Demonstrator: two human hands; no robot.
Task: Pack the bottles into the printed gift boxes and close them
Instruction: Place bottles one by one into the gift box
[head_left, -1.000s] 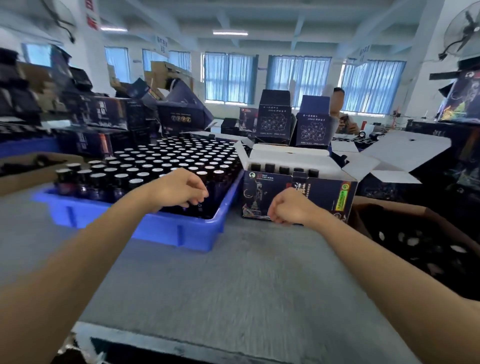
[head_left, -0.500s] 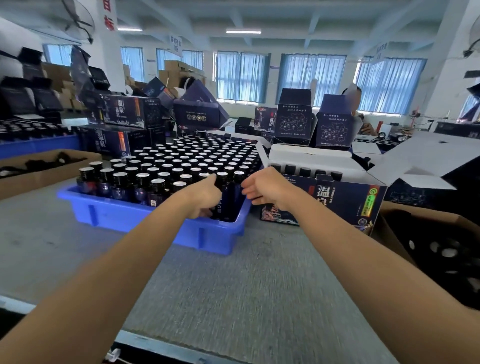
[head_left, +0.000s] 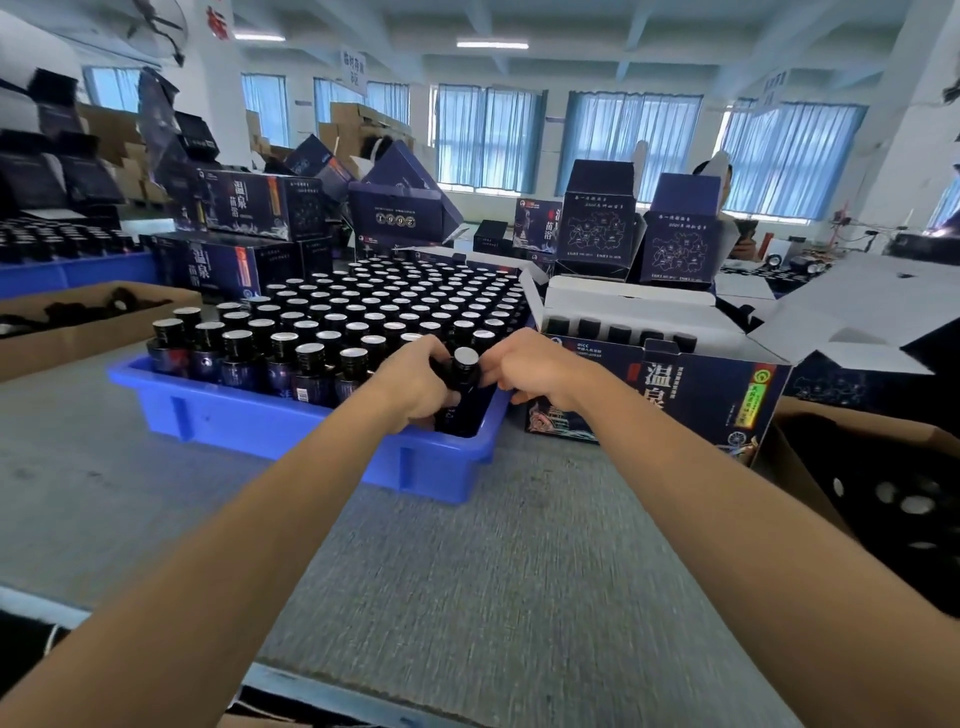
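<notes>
A blue plastic tray (head_left: 291, 421) on the grey table holds several dark bottles (head_left: 311, 332) with silver caps. At its near right corner my left hand (head_left: 415, 384) grips dark bottles, one silver-capped bottle (head_left: 464, 366) standing between both hands. My right hand (head_left: 530, 366) reaches in from the right with curled fingers against that bottle; whether it grips is hidden. Just right of the tray stands an open printed gift box (head_left: 701, 395), dark blue, white flaps up, a row of bottle caps showing inside.
Closed and open printed boxes (head_left: 244, 208) are stacked behind the tray. A brown carton (head_left: 883, 483) of dark items sits at the right, another carton (head_left: 78, 322) at the left. A person (head_left: 727, 208) stands behind the far boxes. Grey table surface lies in front.
My right hand left the gift box front and moved left to the tray's corner. My left hand closed around bottles there. The camera moved closer.
</notes>
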